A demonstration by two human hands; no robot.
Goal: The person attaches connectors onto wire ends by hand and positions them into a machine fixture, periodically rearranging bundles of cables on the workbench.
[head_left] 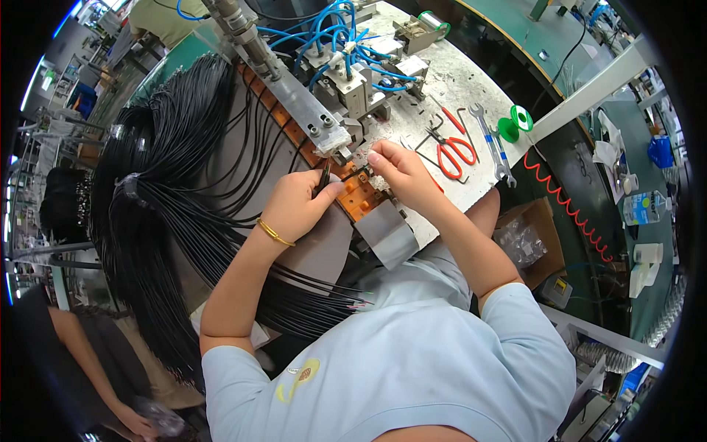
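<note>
My left hand, with a gold bracelet at the wrist, is closed around a slim dark pointed tool that stands upright between thumb and fingers. My right hand has thumb and forefinger pinched together at the end of a short stretch of black cable; the fingertips partly hide it. Both hands are over the orange block rail of a bench machine. Just beyond them is the machine's metal arm, its tip close above the rail.
A large bundle of black cables hangs at the left. Blue air tubes feed the machine. On the white bench lie red-handled pliers, wrenches and a green spool. A cardboard box stands right; another person's arm shows lower left.
</note>
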